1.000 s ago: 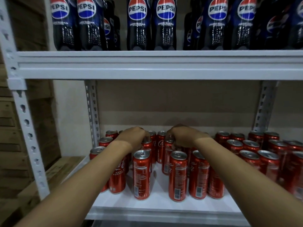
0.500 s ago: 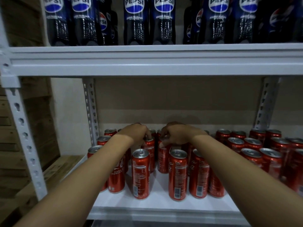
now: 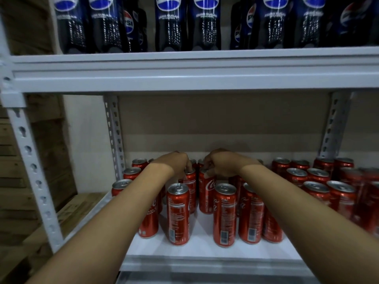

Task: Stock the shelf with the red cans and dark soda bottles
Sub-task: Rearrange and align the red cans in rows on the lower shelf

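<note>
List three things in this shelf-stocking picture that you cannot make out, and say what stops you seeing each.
1. Head view: the tops of the dark soda bottles are cut off by the upper edge.
2. Head view: the fingers of the left hand and right hand curl down over the can tops, so the grip itself is hidden by the backs of the hands.
3. Head view: the red cans at the far right are blurred; their labels cannot be read.

red cans (image 3: 178, 214) upright on lower shelf (image 3: 205, 250), dark soda bottles (image 3: 170, 25) above
</note>
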